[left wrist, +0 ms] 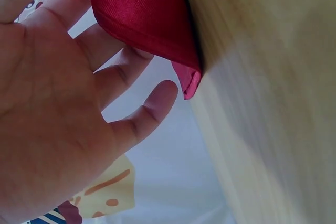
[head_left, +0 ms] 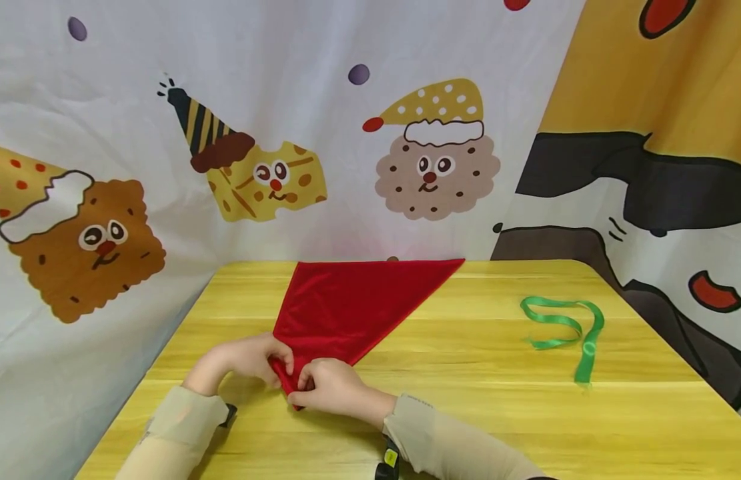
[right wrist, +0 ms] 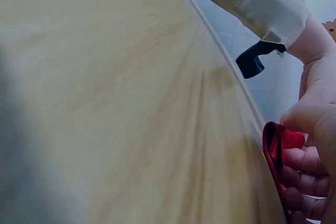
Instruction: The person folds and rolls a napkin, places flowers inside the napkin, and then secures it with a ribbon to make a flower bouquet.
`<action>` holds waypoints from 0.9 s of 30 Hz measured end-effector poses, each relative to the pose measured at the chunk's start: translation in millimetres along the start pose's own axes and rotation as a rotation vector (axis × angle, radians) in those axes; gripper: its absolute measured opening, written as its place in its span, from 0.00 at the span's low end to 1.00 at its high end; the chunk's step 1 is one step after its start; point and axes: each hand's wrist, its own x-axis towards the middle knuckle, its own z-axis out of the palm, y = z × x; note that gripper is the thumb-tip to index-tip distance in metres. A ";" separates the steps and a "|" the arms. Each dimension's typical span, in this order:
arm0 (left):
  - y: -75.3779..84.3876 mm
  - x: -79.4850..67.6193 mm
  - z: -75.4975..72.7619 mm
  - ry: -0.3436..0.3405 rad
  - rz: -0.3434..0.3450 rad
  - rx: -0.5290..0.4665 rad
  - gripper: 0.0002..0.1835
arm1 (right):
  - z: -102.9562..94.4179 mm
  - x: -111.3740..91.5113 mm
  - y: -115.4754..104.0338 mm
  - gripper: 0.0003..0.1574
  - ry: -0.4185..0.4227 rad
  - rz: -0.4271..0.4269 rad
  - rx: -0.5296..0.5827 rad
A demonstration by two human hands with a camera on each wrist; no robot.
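Note:
A smooth red cloth (head_left: 346, 300) lies across the left half of the table, wide at the far edge and narrowing to a folded tip near me. My left hand (head_left: 253, 357) grips the cloth's left edge close to that tip. In the left wrist view, the fingers of the left hand (left wrist: 58, 108) spread behind the hanging red fabric (left wrist: 144, 14). Just to the right, my right hand (head_left: 334, 390) pinches the near end between thumb and fingers. A turned-over fold of red cloth (right wrist: 273, 142) shows beside the fingers in the right wrist view.
A green satin ribbon (head_left: 589, 347) lies in loose curves on the right side of the wood-grain table (head_left: 466, 387). Behind the table hangs a white curtain (head_left: 322, 40) printed with cartoon biscuits and cheese. Dark wrist-worn devices (head_left: 387, 463) sit below the sleeves.

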 end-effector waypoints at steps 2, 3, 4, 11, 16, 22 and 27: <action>-0.1 1.6 -1.4 -0.014 0.010 -0.005 0.08 | -0.8 0.2 0.0 0.12 0.009 -0.012 0.008; 0.1 2.2 -2.2 -0.019 0.009 -0.007 0.07 | -1.7 0.3 0.1 0.12 0.017 -0.015 0.011; 0.8 2.9 -3.0 -0.022 0.004 -0.005 0.06 | -2.5 0.7 0.6 0.12 0.030 -0.018 0.007; 5.3 9.5 -7.2 -0.035 -0.044 0.026 0.01 | -9.0 1.8 5.5 0.09 0.069 0.010 0.071; 7.5 16.3 -6.7 -0.037 -0.058 0.085 0.05 | -10.7 2.4 5.7 0.09 0.050 -0.021 0.096; 9.7 24.0 -5.2 -0.018 -0.119 0.119 0.01 | -13.9 0.6 7.5 0.07 0.050 -0.051 0.052; 11.4 26.7 -4.1 0.007 -0.137 0.115 0.06 | -15.4 -1.1 14.7 0.05 0.039 -0.042 0.045</action>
